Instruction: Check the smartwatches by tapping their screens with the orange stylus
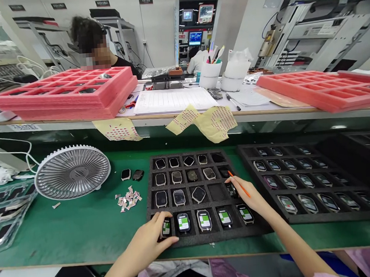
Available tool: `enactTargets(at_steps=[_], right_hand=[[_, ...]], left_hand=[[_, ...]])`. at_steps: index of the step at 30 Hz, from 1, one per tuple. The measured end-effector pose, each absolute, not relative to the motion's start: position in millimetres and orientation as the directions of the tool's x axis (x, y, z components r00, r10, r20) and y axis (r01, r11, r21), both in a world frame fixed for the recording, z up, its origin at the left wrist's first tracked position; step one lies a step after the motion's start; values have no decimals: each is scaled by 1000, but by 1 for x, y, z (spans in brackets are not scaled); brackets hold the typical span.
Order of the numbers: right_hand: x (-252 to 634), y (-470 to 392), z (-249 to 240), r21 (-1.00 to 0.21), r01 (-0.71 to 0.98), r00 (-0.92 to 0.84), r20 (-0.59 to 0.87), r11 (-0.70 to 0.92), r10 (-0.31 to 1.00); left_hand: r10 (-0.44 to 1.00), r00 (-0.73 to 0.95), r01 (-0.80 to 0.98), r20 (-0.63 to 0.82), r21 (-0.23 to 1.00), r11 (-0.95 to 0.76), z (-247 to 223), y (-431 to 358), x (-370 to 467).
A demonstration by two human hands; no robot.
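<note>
A black foam tray [196, 241] with square compartments holds several smartwatch bodies, and most of the lit green-and-white screens are in its front row. At the front left compartment my left hand [152, 235] is closed around a smartwatch [167, 228], fingers at its top edge and thumb near its lower edge. My right hand [249, 197] grips a thin orange stick-like tool [244, 189], kind unclear, over the tray's right column. Beneath its fingers lies a dark watch [231, 190], partly hidden. One compartment [217, 192] beside it holds no watch.
A second black tray [319, 216] of watches adjoins on the right. Left are a fan [75, 172], two loose watches [126, 174] and small scraps [128, 199]. Pink foam trays [60, 103] and a paper form [175, 100] occupy the shelf; a person [119, 62] sits beyond.
</note>
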State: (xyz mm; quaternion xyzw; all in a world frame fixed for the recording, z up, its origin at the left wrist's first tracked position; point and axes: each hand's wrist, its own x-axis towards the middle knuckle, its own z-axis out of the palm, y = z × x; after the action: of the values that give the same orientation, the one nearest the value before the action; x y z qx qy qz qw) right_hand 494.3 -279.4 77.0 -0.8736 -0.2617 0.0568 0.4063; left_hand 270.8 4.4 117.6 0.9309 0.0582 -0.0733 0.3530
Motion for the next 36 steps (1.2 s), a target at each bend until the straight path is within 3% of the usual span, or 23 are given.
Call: enactTargets(at_steps=[3, 7, 9, 14, 19, 23, 27, 36], right_hand=[[493, -279, 80, -761, 386, 835, 49, -521, 548], [493, -287, 82, -824, 355, 827, 56, -441, 560], [496, -290, 84, -880, 300, 843, 64, -368, 534], [509, -269, 99, -979, -98, 847, -177, -180, 501], [518, -206, 119, -970, -243, 730, -168, 21, 663], [514, -168, 117, -969, -223, 686, -77, 109, 723], [508, -161, 104, -986, -139, 641, -16, 96, 767], [500, -170, 103, -1000, 17, 651, 11, 1, 759]], left_hand=[[-51, 958, 173, -284, 707, -685, 126, 17, 278], [-59, 879, 369, -472, 754, -544, 126, 34, 281], [-78, 873, 399, -481, 797, -453, 125, 39, 283], [-77, 948, 290, -309, 938, -191, 130, 35, 306], [8, 997, 72, -72, 995, -74, 129, 18, 356], [126, 989, -72, 82, 994, -80, 116, 15, 385], [243, 966, -75, 88, 995, -61, 99, 16, 390], [208, 976, -59, 69, 997, -54, 89, 9, 384]])
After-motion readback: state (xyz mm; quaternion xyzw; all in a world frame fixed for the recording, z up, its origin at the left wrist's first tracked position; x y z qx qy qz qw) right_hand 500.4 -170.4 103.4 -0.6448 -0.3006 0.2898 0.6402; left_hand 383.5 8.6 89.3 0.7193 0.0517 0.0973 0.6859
